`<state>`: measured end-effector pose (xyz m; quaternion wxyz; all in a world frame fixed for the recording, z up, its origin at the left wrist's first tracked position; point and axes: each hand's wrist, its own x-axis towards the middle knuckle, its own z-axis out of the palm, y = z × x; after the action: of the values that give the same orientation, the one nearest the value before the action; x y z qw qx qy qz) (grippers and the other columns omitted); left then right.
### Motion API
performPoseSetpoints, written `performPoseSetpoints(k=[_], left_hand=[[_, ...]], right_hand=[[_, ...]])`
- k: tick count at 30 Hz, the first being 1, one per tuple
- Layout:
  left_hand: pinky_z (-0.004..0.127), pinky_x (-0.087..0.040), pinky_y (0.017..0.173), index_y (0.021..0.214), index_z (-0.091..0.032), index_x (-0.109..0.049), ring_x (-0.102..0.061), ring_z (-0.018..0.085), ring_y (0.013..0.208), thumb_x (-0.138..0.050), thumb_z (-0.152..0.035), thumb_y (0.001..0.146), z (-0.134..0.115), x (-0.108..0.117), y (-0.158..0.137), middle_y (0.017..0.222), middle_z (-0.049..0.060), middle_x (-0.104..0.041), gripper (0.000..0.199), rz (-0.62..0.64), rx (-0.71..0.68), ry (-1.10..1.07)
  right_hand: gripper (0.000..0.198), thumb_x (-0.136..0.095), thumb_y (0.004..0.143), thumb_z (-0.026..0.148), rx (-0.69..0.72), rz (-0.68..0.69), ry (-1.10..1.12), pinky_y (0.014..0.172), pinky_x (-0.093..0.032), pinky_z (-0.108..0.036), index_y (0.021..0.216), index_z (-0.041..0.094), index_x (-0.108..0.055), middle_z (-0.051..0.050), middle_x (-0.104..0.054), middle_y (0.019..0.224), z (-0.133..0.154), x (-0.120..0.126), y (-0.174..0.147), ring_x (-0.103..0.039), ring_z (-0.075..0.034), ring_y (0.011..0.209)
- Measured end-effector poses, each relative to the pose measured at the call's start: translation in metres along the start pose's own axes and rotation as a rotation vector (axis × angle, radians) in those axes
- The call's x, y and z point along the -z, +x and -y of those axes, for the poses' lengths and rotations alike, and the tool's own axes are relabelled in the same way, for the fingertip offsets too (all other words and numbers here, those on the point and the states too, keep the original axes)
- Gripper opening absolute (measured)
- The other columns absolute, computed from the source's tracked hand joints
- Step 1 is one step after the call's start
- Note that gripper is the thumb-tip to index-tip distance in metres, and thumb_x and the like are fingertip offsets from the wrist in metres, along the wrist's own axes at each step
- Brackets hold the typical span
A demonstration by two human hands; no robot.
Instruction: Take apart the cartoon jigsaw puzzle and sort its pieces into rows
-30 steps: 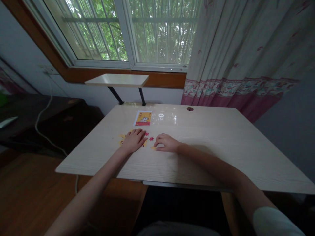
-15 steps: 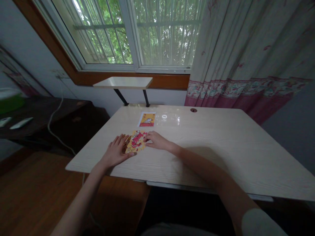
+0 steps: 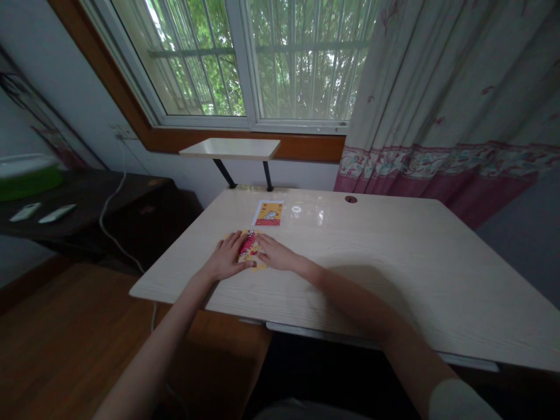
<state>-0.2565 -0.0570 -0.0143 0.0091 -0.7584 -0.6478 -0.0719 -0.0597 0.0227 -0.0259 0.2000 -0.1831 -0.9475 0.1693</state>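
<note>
Loosely spread, our left hand [image 3: 227, 256] and right hand [image 3: 275, 254] partly cover colourful pieces [image 3: 248, 245], the far picture card [image 3: 268, 214] too small to read, the table [image 3: 406, 251] stretching well rightward.

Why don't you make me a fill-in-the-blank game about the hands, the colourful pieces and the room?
1. Some colourful pieces show in the gap ____ the left hand and the right hand.
2. The picture card lies ____ (nearer or farther) from the person than those pieces.
3. The tub with the whitish top has a ____ lower part.
4. The curtain hangs to the ____ of the window.

Missing words: between; farther; green; right.
</note>
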Motion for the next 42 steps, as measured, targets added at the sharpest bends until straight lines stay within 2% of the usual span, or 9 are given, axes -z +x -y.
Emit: performPoseSetpoints(k=[7,11,14,18,23,27,30,37,42], left_hand=[[0.055,-0.025,0.101,0.140,-0.015,-0.028,-0.023,0.035,0.134,-0.031,-0.062,0.084,0.001,0.000,0.007,0.146,0.018,-0.028,0.074,-0.028,0.178,0.004],[0.054,-0.027,0.101,0.137,-0.014,-0.036,-0.027,0.034,0.133,-0.026,-0.059,0.087,0.004,-0.002,0.008,0.144,0.018,-0.033,0.067,-0.001,0.151,-0.012],[0.053,-0.028,0.101,0.135,-0.014,-0.039,-0.029,0.032,0.132,-0.025,-0.056,0.088,0.007,-0.004,0.008,0.142,0.017,-0.035,0.064,-0.017,0.086,-0.049],[0.049,-0.029,0.103,0.130,-0.010,-0.044,-0.032,0.031,0.130,-0.025,-0.055,0.089,0.010,-0.007,0.010,0.139,0.018,-0.040,0.064,-0.056,0.013,-0.086],[0.045,-0.028,0.105,0.130,-0.011,-0.043,-0.037,0.028,0.128,-0.028,-0.055,0.088,0.008,-0.006,0.011,0.137,0.016,-0.043,0.062,-0.105,-0.040,-0.143],[0.052,-0.027,0.103,0.137,-0.014,-0.036,-0.028,0.033,0.132,-0.029,-0.058,0.087,0.006,-0.003,0.012,0.144,0.015,-0.034,0.066,-0.029,0.013,-0.067],[0.052,-0.028,0.102,0.137,-0.018,-0.036,-0.029,0.032,0.132,-0.030,-0.057,0.087,0.004,-0.001,0.013,0.144,0.013,-0.035,0.064,0.002,0.011,-0.054],[0.048,-0.028,0.103,0.131,-0.018,-0.043,-0.033,0.028,0.130,-0.030,-0.052,0.089,0.006,-0.002,0.013,0.140,0.010,-0.042,0.056,-0.026,-0.041,-0.086],[0.044,-0.026,0.107,0.129,-0.013,-0.045,-0.035,0.025,0.128,-0.031,-0.051,0.088,0.007,-0.004,0.011,0.136,0.012,-0.046,0.057,-0.134,-0.075,-0.127]], right_hand=[[0.052,-0.031,0.094,0.037,-0.135,0.084,-0.066,0.108,-0.024,-0.049,0.134,0.005,-0.035,-0.020,-0.037,0.140,-0.016,0.004,0.017,-0.030,-0.028,0.132],[0.054,-0.027,0.094,0.042,-0.102,0.144,-0.023,0.107,-0.023,-0.050,0.136,0.010,-0.034,-0.016,-0.034,0.143,-0.011,0.006,0.016,-0.028,-0.026,0.134],[0.069,-0.033,0.088,0.057,-0.044,0.197,0.027,0.109,-0.020,-0.048,0.139,0.010,-0.028,-0.017,-0.030,0.145,-0.008,0.013,0.006,-0.025,-0.026,0.135],[0.100,-0.049,0.069,0.073,0.033,0.224,0.039,0.111,-0.016,-0.047,0.141,0.008,-0.025,-0.020,-0.024,0.146,-0.007,0.020,-0.007,-0.022,-0.030,0.136],[0.096,-0.049,0.072,0.070,0.024,0.160,0.005,0.109,-0.020,-0.047,0.140,0.006,-0.027,-0.021,-0.031,0.143,-0.005,0.015,-0.008,-0.029,-0.030,0.133],[0.089,-0.047,0.075,0.068,0.031,0.136,-0.011,0.109,-0.021,-0.046,0.139,0.008,-0.030,-0.021,-0.033,0.142,-0.008,0.010,-0.006,-0.030,-0.029,0.132],[0.086,-0.046,0.076,0.068,0.034,0.128,-0.027,0.109,-0.021,-0.045,0.137,0.009,-0.032,-0.020,-0.033,0.142,-0.010,0.008,-0.006,-0.031,-0.029,0.132],[0.083,-0.046,0.079,0.064,0.070,0.090,-0.048,0.107,-0.024,-0.044,0.136,0.006,-0.032,-0.022,-0.037,0.139,-0.009,0.008,-0.007,-0.035,-0.028,0.129],[0.079,-0.045,0.080,0.063,0.093,0.085,-0.037,0.105,-0.027,-0.041,0.136,0.008,-0.034,-0.019,-0.039,0.139,-0.008,0.014,-0.006,-0.037,-0.026,0.127]])
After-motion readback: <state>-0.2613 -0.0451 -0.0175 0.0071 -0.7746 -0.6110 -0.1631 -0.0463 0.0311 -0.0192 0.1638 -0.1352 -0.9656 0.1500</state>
